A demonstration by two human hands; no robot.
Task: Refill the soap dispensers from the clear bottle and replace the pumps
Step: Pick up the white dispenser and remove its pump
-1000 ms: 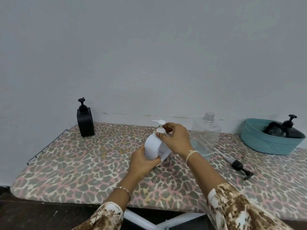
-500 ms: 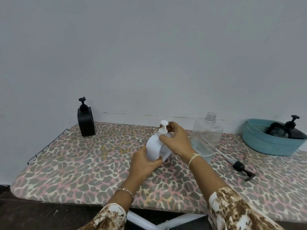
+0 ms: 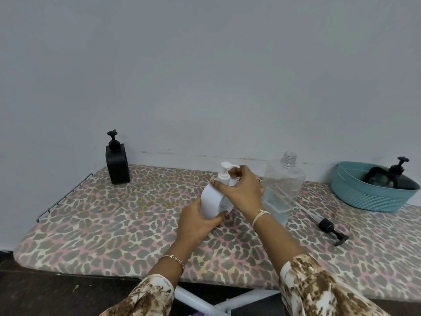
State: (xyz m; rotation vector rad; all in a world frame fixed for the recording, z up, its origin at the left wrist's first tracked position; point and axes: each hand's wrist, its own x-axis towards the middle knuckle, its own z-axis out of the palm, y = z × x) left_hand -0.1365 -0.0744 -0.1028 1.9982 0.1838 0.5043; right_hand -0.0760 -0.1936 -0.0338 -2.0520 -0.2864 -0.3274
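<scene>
Work seems to be at the pump-fitting stage: the left hand [image 3: 198, 222] wraps round the white dispenser [image 3: 213, 201] at the middle of the patterned board [image 3: 114, 220], while the right hand [image 3: 241, 190] pinches the white pump [image 3: 225, 166] at its neck. The clear bottle [image 3: 284, 179] stands uncapped just behind, partly full. A black pump [image 3: 328, 226] lying loose to the right suggests another dispenser remains to be finished.

The left hand [image 3: 196, 221] is curled from below round the white dispenser [image 3: 212, 201]; the right hand [image 3: 243, 192] (string-banded wrist) is arched over its top, fingertips apparently pinching the pump [image 3: 224, 171]. Both forearms are extended forward.
</scene>
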